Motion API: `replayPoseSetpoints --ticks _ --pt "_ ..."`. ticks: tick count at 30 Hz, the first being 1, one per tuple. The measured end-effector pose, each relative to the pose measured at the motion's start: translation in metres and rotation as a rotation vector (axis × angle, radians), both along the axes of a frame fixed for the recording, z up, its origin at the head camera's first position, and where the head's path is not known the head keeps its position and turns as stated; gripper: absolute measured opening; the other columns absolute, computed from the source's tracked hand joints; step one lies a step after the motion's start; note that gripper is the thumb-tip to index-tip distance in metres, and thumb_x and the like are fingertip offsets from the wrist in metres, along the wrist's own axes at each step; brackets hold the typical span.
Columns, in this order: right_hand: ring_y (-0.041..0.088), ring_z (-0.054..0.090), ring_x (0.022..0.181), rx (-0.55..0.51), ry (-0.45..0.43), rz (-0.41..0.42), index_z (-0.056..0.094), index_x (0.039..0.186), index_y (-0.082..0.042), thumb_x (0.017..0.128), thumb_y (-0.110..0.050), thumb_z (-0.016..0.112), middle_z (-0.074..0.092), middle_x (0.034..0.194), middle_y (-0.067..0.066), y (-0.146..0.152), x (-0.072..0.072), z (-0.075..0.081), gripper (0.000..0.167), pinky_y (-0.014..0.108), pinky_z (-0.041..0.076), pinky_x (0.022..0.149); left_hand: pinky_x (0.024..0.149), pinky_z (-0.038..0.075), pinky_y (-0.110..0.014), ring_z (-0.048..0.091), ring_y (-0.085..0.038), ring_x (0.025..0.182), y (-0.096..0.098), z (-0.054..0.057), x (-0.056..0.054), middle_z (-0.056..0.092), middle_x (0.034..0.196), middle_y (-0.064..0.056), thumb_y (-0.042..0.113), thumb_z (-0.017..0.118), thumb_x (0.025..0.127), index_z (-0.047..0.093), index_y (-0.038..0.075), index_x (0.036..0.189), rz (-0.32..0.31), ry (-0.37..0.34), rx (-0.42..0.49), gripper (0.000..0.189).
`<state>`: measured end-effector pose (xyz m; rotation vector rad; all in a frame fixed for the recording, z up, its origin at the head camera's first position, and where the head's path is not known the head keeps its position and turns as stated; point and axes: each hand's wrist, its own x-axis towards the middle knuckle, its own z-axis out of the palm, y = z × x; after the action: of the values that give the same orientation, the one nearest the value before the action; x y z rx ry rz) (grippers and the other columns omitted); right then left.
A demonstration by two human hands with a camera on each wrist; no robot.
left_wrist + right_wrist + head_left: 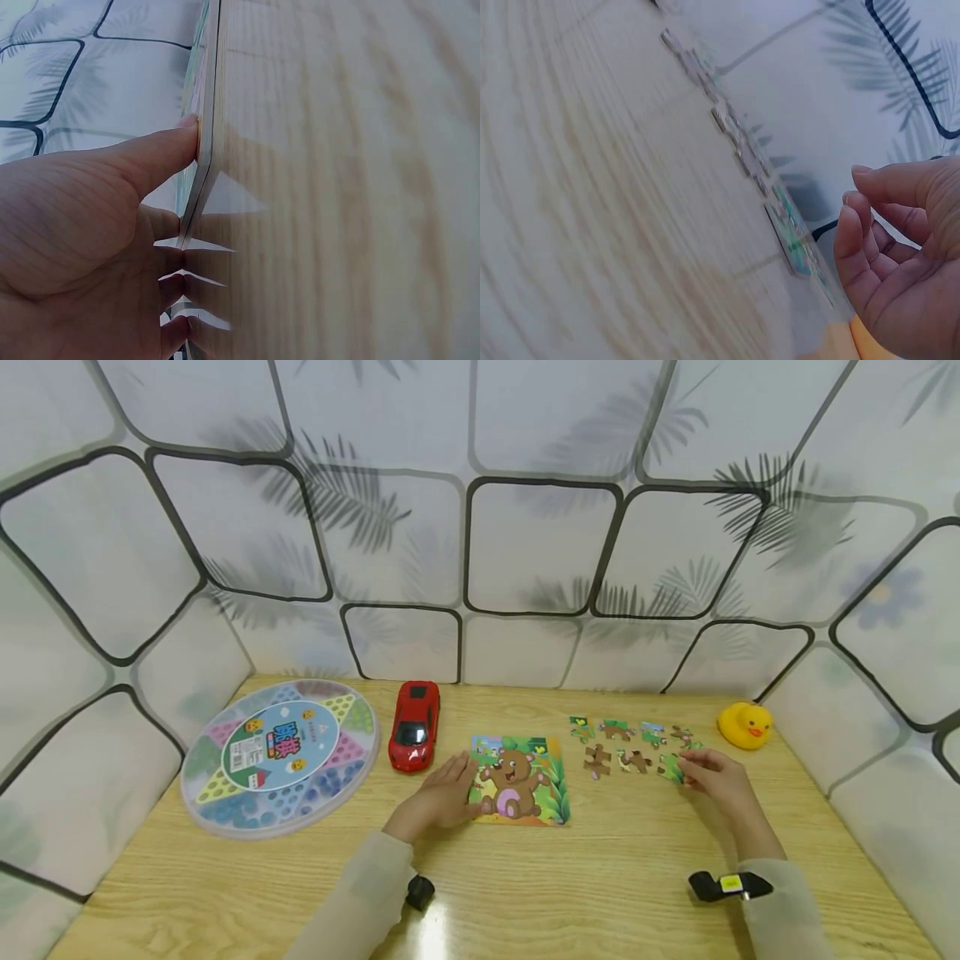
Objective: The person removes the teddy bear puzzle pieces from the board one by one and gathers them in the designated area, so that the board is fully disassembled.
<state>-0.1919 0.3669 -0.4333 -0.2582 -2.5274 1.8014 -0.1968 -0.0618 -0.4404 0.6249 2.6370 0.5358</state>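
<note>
A bear jigsaw puzzle [517, 781] lies flat in the middle of the table. My left hand [444, 793] rests along its left side with straight fingers. In the left wrist view, the left thumb [161, 156] touches the puzzle's edge while the fingertips reach down to the tabletop. Over to the right, my right hand [722, 781] hovers by a green puzzle piece [669, 767] at the end of the lower row. From the right wrist, its fingers [850, 240] look loosely curled, with nothing between them, and stand apart from that piece.
Several loose puzzle pieces [633, 761] lie in two rows right of the puzzle. A yellow rubber duck [744, 725] sits at the back right. Left of the puzzle are a red toy car [415, 727] and a round Chinese checkers set [281, 758]. Patterned cloth walls [525, 647] enclose the table.
</note>
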Motion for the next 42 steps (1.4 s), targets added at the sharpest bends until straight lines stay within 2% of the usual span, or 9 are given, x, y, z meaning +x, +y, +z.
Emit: replayPoseSetpoints --ticks 5,12,22,32,42 --pt "0.005 0.059 0.074 0.013 0.017 0.040 0.057 0.117 0.006 0.093 -0.018 0.062 0.062 0.087 -0.013 -0.010 0.004 0.005 0.035 0.020 0.053 0.069 0.114 0.014 -0.048 0.005 -0.033 0.144 0.000 -0.001 0.000 0.007 0.157 -0.018 0.047 0.051 0.094 0.018 0.001 0.150 0.001 0.000 -0.004 0.080" --pt "0.008 0.061 0.075 0.013 0.046 0.089 0.058 0.115 0.007 0.092 -0.017 0.063 0.063 0.087 -0.010 -0.024 0.008 0.010 0.034 0.023 0.054 0.071 0.114 0.014 -0.048 0.005 -0.033 0.144 0.001 -0.001 0.000 0.007 0.157 -0.018 0.047 0.051 0.094 0.018 0.001 0.150 0.001 0.002 -0.004 0.080" --pt "0.012 0.061 0.076 0.013 0.093 0.205 0.055 0.114 0.013 0.093 -0.017 0.062 0.063 0.088 -0.007 -0.055 0.010 0.016 0.037 0.025 0.054 0.070 0.114 0.014 -0.048 0.006 -0.034 0.144 0.001 0.003 0.000 0.008 0.157 -0.019 0.044 0.053 0.094 0.019 0.000 0.150 0.005 0.002 0.003 0.079" --pt "0.014 0.059 0.077 0.009 0.012 0.319 0.055 0.115 0.012 0.090 -0.017 0.065 0.062 0.091 0.005 -0.095 0.007 0.007 0.040 0.030 0.053 0.071 0.114 0.013 -0.047 0.005 -0.034 0.144 0.001 0.003 -0.001 0.007 0.157 -0.018 0.044 0.053 0.095 0.019 0.001 0.150 -0.005 0.001 -0.005 0.078" --pt "0.012 0.057 0.072 0.020 0.003 0.471 0.056 0.114 0.012 0.091 -0.013 0.063 0.060 0.088 0.006 -0.124 0.004 -0.006 0.035 0.028 0.052 0.065 0.114 0.014 -0.047 0.006 -0.033 0.144 0.000 0.004 0.001 0.008 0.157 -0.019 0.043 0.053 0.095 0.019 0.000 0.150 0.002 -0.001 0.001 0.078"
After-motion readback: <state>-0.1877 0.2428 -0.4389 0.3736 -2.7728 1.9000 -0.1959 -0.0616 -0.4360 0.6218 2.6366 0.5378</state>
